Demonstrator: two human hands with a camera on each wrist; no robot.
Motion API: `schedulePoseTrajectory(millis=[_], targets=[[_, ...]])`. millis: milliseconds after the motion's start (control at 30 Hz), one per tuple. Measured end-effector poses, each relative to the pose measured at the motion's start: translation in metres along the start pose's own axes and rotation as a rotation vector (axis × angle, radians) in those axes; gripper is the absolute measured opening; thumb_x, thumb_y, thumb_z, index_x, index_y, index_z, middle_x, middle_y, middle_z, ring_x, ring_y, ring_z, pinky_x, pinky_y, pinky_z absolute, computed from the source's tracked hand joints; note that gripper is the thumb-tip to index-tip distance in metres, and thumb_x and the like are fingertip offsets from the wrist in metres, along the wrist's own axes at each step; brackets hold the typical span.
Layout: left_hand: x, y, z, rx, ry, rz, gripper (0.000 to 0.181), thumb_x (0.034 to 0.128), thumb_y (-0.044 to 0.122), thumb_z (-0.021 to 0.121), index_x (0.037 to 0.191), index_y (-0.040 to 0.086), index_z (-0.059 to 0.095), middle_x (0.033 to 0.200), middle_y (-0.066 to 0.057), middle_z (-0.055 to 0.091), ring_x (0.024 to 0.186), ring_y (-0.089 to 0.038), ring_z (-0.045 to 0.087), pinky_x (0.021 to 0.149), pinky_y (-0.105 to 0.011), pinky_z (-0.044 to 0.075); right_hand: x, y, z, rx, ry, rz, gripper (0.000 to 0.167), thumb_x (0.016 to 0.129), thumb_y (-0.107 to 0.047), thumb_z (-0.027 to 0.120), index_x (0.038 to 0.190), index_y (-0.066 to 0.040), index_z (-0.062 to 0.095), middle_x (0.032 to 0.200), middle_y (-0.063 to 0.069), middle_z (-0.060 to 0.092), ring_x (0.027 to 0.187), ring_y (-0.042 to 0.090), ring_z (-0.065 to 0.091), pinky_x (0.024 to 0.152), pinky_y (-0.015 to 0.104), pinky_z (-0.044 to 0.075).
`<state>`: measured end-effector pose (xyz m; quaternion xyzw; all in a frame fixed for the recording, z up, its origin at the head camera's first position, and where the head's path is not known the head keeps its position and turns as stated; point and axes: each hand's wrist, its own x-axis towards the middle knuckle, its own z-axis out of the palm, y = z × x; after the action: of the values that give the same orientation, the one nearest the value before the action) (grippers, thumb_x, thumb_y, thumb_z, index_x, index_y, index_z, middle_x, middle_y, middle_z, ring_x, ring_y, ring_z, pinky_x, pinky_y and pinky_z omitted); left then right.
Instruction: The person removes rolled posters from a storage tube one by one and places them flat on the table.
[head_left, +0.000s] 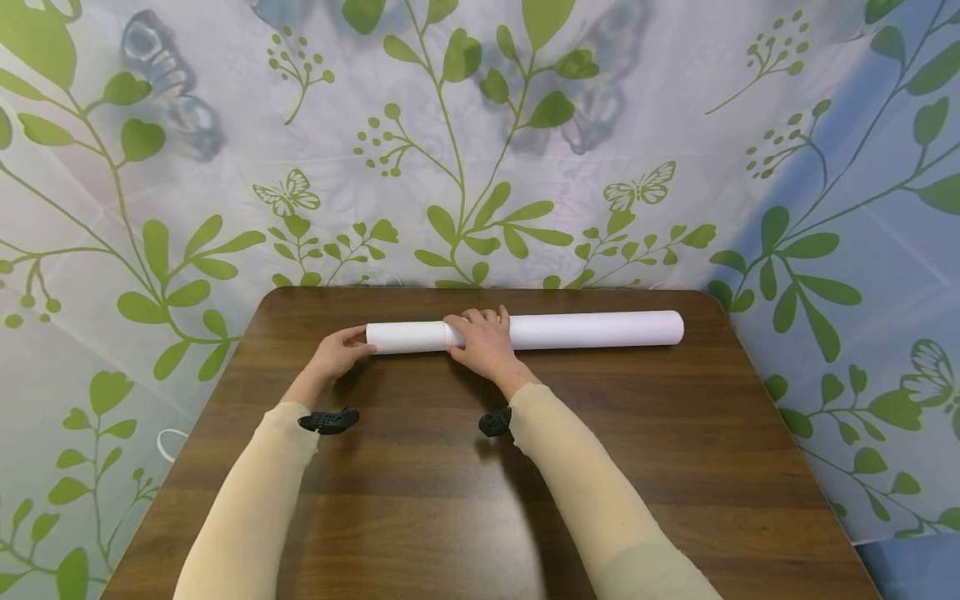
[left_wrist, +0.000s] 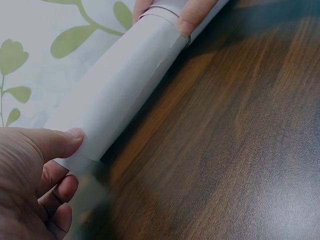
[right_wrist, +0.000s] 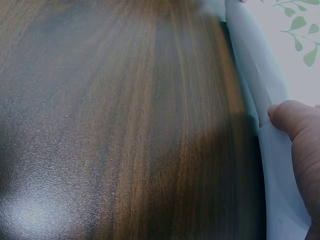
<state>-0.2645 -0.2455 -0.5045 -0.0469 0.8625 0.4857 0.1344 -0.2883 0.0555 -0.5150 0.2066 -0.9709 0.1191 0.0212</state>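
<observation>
A white paper roll (head_left: pixel 600 330) lies lengthwise across the back of the table. At its left, a shorter white section (head_left: pixel 405 338) runs in line with it, with an edge visible where the two meet. My left hand (head_left: pixel 335 357) pinches the left end of the shorter section; in the left wrist view the thumb (left_wrist: pixel 65 142) is on top and fingers are at the end's lower rim. My right hand (head_left: pixel 483 343) grips the roll over that edge, fingers across the top. Whether one section fits inside the other cannot be told.
The brown wood table (head_left: pixel 420 500) has rounded back corners and meets a patterned curtain (head_left: pixel 480 167) with green leaves and butterflies. Black wrist-worn devices (head_left: pixel 330 421) sit on both wrists. A white cord loop (head_left: pixel 171 444) shows beside the table's left edge.
</observation>
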Motion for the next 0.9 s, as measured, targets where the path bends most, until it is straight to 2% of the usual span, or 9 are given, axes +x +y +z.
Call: schedulePoseTrajectory(millis=[667,900], targets=[[-0.0039,-0.0023,-0.0056,0.004,0.026,-0.019,0.066,0.1012,0.02,0.068,0.157,0.003,0.038,0.129,-0.027,0.063,0.121,-0.037,0.055,0.103,-0.049,0.044,-0.0013,0.0002,0.0001,0.003,-0.002,0.008,0.058,0.097,-0.048,0.068,0.151,-0.037,0.049,0.146,0.003,0.051,0.135,0.036,0.041,0.118,0.064,0.008],[-0.0052,-0.0031,-0.0084,-0.008,0.018,-0.022,0.066,0.1018,0.022,0.067,0.158,0.003,0.037,0.13,-0.027,0.062,0.123,-0.037,0.055,0.104,-0.05,0.043,-0.0005,0.0009,0.0014,0.017,0.004,0.002,0.058,0.096,-0.047,0.069,0.15,-0.036,0.05,0.146,0.004,0.052,0.136,0.037,0.042,0.118,0.065,0.008]])
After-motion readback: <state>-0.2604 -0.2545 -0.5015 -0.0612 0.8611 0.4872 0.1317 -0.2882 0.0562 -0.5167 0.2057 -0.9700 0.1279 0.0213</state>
